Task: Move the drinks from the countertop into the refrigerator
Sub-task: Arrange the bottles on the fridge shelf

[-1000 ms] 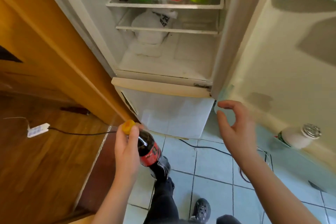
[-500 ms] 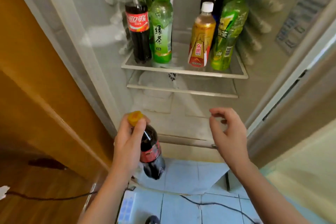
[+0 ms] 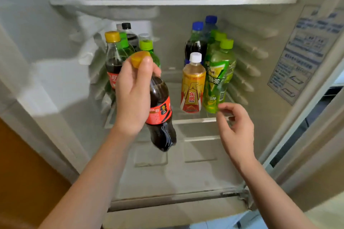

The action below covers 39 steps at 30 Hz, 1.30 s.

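The left grip (image 3: 134, 95) grasps the cola bottle (image 3: 160, 115) around its neck and shoulder, with the fingers up by the yellow cap (image 3: 140, 60). The bottle hangs tilted, its base toward 5 o'clock. It is in front of the middle shelf (image 3: 195, 121) of the open refrigerator (image 3: 55, 83) and is not yet set down. The right grip (image 3: 236, 130) is released, its fingers loosely curled on nothing, at 3 o'clock from the bottle and near the shelf edge.

To do this step well, we think we should first bring the bottle upright. Then we lift its base over the shelf rim and stand it in the gap at 9 o'clock of the golden bottle (image 3: 192, 87). We must take care not to knock this one or the green tea bottle (image 3: 217, 80) beside it.

Compared with half a second ago, the bottle is higher. Then it hung below the shelf front; now it is level with the shelf, and the right grip has risen too.
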{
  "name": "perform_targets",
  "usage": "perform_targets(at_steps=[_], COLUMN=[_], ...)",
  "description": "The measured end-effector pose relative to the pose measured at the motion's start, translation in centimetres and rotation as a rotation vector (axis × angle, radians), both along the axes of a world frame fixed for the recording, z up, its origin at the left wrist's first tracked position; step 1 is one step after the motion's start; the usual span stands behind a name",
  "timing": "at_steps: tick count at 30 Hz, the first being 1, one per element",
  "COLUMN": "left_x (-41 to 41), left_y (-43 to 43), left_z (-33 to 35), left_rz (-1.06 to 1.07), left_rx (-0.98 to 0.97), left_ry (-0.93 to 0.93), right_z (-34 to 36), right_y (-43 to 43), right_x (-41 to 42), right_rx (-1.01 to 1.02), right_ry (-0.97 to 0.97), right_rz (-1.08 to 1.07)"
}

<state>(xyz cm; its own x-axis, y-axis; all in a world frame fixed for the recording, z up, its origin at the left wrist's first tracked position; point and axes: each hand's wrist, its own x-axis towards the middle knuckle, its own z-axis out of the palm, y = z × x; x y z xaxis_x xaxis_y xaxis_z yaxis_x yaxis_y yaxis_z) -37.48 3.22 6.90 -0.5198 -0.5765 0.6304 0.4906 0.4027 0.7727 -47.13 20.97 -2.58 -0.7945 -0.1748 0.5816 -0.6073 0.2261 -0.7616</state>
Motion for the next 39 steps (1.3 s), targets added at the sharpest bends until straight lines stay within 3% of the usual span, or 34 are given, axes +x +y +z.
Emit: perform_targets(at_steps=[9,14,20,29,34,39], left_x=[-7.2,-9.8,-11.1,-8.9,-8.7,-10.3], left_y=[-0.1,-0.6,-1.6,-4.8,-5.5,-6.4], left_z=[2.2,1.7,1.4,5.4,7.4,9.0], left_rz=[0.146,0.192,0.177,0.118,0.113,-0.032], left_rx=[-0.185,-0.264,-0.339,-0.676,-0.799,-0.726], left_ry=[-0.072,-0.153,-0.230,-0.713,-0.804,-0.846], right_z=[3.6,5.8,6.8,6.5,7.1,6.6], right_y=[-1.6,-2.0,-2.8,-2.8,-3.2,-3.0], right_x=[-5.0,-6.9,-8.3,-9.0,-9.2,-8.9], right_rx=[-0.124,-0.137,-0.110,-0.075,-0.067,-0.034], right_ry=[0.076,0.282,0.377,0.408,0.386,0.390], right_rz=[-0.025,-0.052,-0.055,-0.072,-0.052,-0.034])
